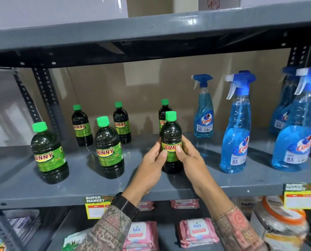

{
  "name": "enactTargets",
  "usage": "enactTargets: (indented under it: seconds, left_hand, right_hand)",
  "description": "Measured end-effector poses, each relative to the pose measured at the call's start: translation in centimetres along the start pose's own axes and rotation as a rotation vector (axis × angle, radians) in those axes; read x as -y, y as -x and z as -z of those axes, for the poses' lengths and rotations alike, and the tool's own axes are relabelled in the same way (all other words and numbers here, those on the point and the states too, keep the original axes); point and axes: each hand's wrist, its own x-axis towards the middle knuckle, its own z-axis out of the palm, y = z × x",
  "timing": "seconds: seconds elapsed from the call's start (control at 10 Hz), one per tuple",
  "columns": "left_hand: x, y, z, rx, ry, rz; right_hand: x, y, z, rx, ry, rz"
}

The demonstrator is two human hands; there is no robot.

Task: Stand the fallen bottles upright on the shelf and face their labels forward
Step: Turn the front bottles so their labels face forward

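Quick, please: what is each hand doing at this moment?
Left hand: closed on the green-capped bottle, which stands upright on the shelf.
Right hand: closed on the same bottle, from the other side.

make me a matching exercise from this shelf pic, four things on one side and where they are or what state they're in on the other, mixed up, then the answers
Things
1. held bottle
2. leftmost green bottle
3. small spray bottle
4. wipes packs

Places or states
A. on the lower shelf, under the hands
B. upright between both hands, label facing forward
C. standing alone near the front edge, far left of the green row
D. towards the back of the shelf, right of the green bottles

Pairs: 1-B, 2-C, 3-D, 4-A

The left hand and right hand grip bottle 1 from either side.
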Motion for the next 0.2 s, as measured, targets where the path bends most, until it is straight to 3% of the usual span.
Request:
enactTargets:
  seconds: [0.2]
  left_hand:
    - [-0.21, 0.51, 0.52, 0.017, -0.027, 0.022]
  right_hand:
    - [-0.12, 0.35, -0.32, -0.016, 0.034, 0.036]
